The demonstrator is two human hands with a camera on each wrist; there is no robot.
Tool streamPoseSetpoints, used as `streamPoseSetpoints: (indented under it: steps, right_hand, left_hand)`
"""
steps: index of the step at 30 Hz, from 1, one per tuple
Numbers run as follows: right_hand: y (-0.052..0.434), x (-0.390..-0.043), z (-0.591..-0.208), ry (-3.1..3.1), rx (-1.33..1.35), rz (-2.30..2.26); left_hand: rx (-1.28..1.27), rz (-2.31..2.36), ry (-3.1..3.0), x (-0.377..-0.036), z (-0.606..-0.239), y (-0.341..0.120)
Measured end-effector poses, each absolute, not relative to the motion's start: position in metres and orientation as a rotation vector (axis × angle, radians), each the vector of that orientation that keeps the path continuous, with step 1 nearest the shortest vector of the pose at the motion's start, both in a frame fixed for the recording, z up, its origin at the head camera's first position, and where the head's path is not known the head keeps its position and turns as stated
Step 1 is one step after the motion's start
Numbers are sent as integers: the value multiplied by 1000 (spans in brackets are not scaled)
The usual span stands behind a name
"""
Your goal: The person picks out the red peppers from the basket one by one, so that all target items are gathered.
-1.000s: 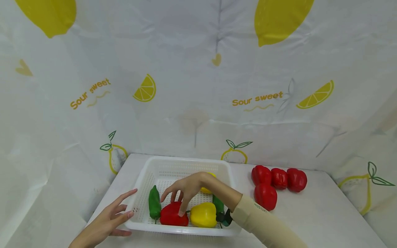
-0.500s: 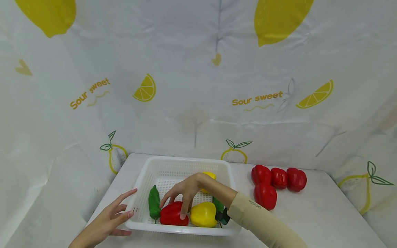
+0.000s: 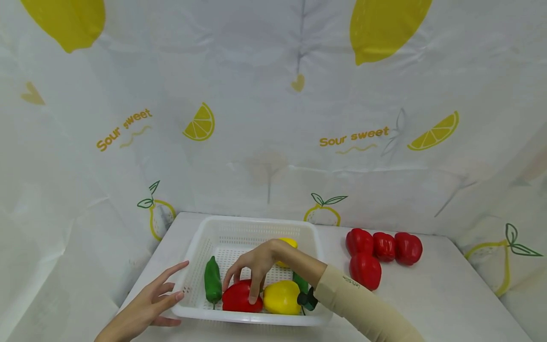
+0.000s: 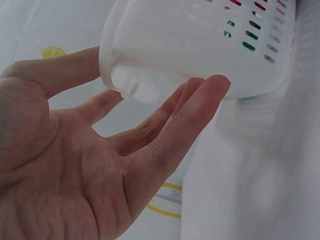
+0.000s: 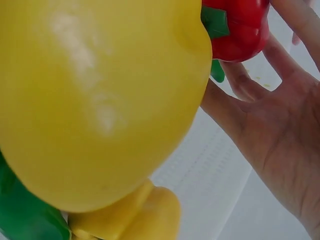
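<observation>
A red bell pepper (image 3: 237, 297) lies near the front wall of a white perforated basket (image 3: 252, 319). My right hand (image 3: 258, 261) reaches down over it and grips it, thumb on the near side and fingers around the far left. Right beside it sits a yellow bell pepper (image 3: 282, 298), which fills much of the right wrist view. A long green pepper (image 3: 212, 280) stands close to the red pepper's left. At the basket's left wall, my left hand (image 3: 149, 301) touches the outside with outstretched fingers; in the left wrist view its fingertips (image 4: 217, 85) meet the wall.
Another yellow pepper (image 3: 287, 243) and a green one (image 3: 300, 282) lie partly hidden under my right forearm in the basket. Several red bell peppers (image 3: 365, 270) are grouped on the white table (image 3: 427, 294) to the right. A lemon-print cloth (image 3: 265, 142) hangs behind.
My right hand has closed in on the red bell pepper. The red and yellow bell peppers have shifted slightly to the right. My left hand stays put.
</observation>
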State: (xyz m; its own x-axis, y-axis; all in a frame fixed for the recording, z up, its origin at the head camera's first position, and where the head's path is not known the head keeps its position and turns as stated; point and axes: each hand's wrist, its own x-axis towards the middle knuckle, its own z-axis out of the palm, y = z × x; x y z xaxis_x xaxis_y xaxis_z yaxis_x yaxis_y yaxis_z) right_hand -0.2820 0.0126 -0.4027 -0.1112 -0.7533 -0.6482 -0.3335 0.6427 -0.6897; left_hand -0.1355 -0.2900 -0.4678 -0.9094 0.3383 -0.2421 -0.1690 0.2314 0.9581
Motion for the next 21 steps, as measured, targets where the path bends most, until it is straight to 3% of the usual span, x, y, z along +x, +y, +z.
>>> streamPoseSetpoints:
  steps: [21]
  right_hand:
    - [31,-296,-391,1711,-1179,-686]
  left_hand:
    - [150,1714,2117,-136,-468,-290]
